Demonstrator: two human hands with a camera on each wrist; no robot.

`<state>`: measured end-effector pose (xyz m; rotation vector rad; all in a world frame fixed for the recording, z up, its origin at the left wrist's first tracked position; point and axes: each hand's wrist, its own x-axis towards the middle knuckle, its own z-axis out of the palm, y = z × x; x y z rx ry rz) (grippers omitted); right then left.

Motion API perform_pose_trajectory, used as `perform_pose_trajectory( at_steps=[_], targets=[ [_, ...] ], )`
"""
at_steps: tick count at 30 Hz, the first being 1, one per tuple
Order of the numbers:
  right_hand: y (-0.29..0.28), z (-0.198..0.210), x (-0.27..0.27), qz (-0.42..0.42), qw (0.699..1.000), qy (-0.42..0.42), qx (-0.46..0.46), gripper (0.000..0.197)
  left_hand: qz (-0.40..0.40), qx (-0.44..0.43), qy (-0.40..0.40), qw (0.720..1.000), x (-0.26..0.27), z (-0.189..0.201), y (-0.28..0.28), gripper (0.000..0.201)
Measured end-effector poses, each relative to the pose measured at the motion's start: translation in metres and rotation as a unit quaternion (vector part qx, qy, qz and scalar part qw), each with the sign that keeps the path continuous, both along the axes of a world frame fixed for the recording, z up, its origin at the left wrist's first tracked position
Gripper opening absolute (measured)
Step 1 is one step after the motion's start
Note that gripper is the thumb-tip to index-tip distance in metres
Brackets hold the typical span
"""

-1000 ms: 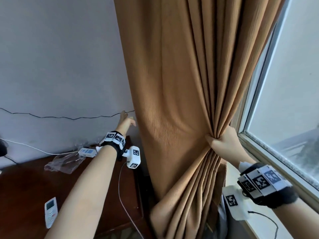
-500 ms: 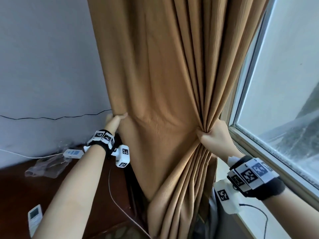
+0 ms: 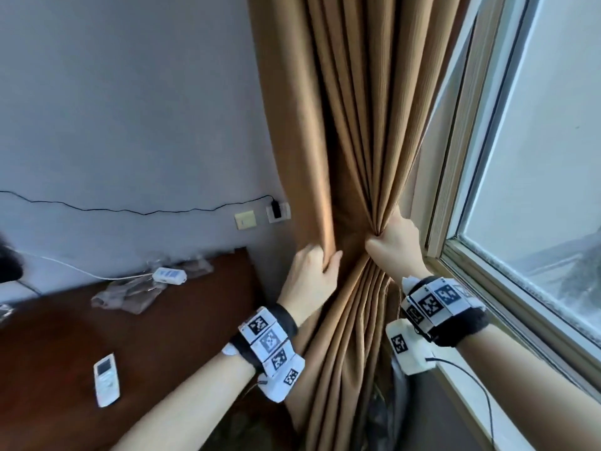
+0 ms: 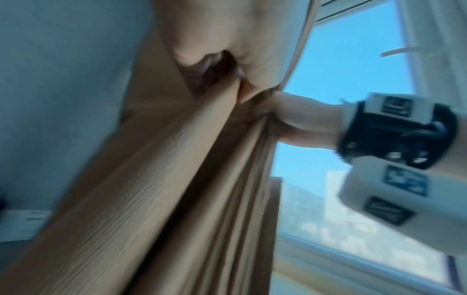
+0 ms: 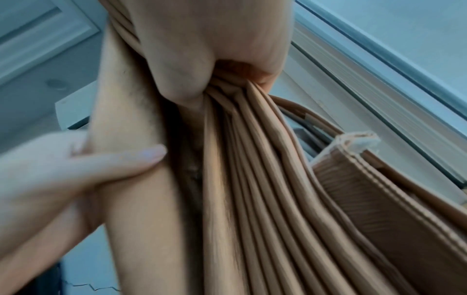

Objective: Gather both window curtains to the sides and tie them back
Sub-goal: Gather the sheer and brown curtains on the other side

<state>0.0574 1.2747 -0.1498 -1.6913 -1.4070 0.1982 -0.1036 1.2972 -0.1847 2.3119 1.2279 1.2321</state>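
Note:
A tan curtain (image 3: 354, 125) hangs in folds between the grey wall and the window. My right hand (image 3: 395, 244) grips the bunched pleats at sill height, and the cloth fans out below it (image 5: 252, 179). My left hand (image 3: 313, 271) holds the curtain's left edge fold, thumb on the front and fingers behind, close beside the right hand. In the left wrist view the left hand (image 4: 222, 44) clasps the fold of curtain (image 4: 151, 179), with the right hand (image 4: 298, 121) just beyond. A strip of the same tan cloth (image 5: 366, 179) hangs to the right of the pleats.
A dark wooden desk (image 3: 182, 327) stands at the left with a white remote (image 3: 105, 379), a white adapter (image 3: 169, 275) and crumpled plastic (image 3: 130, 292). Wall sockets (image 3: 278, 211) and a black cable (image 3: 130, 209) sit beside the curtain. The window frame (image 3: 487, 281) and sill run on the right.
My left hand took the curtain's left edge and has drawn it right toward my right hand, narrowing the curtain and uncovering the wall sockets. My right hand keeps its grip on the pleats.

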Motion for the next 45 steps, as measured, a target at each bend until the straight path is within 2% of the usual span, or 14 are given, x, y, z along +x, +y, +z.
perform_pose_trajectory(
  at_steps=[3, 6, 14, 17, 19, 21, 24, 27, 29, 30, 34, 39, 42, 45],
  targets=[
    [-0.005, 0.001, -0.004, -0.004, 1.0, 0.005, 0.001, 0.053, -0.053, -0.042, 0.014, 0.998, 0.033, 0.004, -0.014, 0.009],
    [-0.012, 0.001, -0.005, -0.009, 1.0, 0.023, -0.003, 0.046, -0.058, -0.078, 0.037, 0.995, 0.051, 0.012, -0.022, 0.027],
    [-0.018, 0.014, 0.009, 0.088, 0.981, 0.145, -0.094, 0.081, -0.069, -0.148, 0.188, 0.969, 0.061, 0.013, -0.029, 0.04],
    [-0.017, 0.01, 0.012, 0.079, 0.992, 0.063, -0.08, 0.087, -0.109, -0.171, 0.176, 0.963, 0.055, 0.013, -0.017, 0.037],
    [-0.014, 0.004, 0.019, 0.043, 0.997, -0.01, -0.057, 0.063, -0.173, -0.222, 0.123, 0.952, 0.044, 0.016, 0.0, 0.029],
    [-0.013, -0.001, 0.026, 0.037, 0.998, -0.016, -0.046, 0.049, -0.193, -0.255, 0.003, 0.947, 0.025, 0.022, 0.023, 0.034],
    [-0.013, -0.006, 0.033, 0.056, 0.998, -0.002, -0.031, 0.036, -0.04, -0.182, -0.229, 0.955, -0.012, 0.019, 0.073, 0.044],
    [-0.01, -0.01, 0.038, 0.064, 0.998, -0.012, -0.008, 0.026, 0.041, -0.314, -0.404, 0.858, -0.032, 0.012, 0.113, 0.033],
    [-0.006, -0.012, 0.043, 0.072, 0.997, -0.027, 0.006, 0.022, -0.003, -0.411, -0.456, 0.789, -0.033, 0.005, 0.136, 0.036],
    [-0.006, -0.013, 0.045, 0.078, 0.996, -0.032, 0.015, 0.019, -0.026, -0.425, -0.454, 0.783, -0.032, 0.005, 0.143, 0.036],
    [0.0, -0.018, 0.053, 0.079, 0.996, -0.028, 0.025, 0.04, -0.138, -0.438, -0.389, 0.799, -0.011, 0.009, 0.159, 0.02],
    [0.004, -0.021, 0.055, 0.088, 0.995, -0.025, 0.029, 0.019, -0.153, -0.457, -0.365, 0.797, 0.02, 0.014, 0.161, 0.025],
    [0.006, -0.022, 0.058, 0.09, 0.995, -0.023, 0.027, 0.024, -0.09, -0.4, -0.358, 0.839, 0.024, 0.007, 0.165, 0.029],
    [0.005, -0.02, 0.057, 0.086, 0.996, -0.01, 0.021, 0.025, -0.01, -0.285, -0.352, 0.892, 0.003, -0.005, 0.172, 0.014]
  ],
)
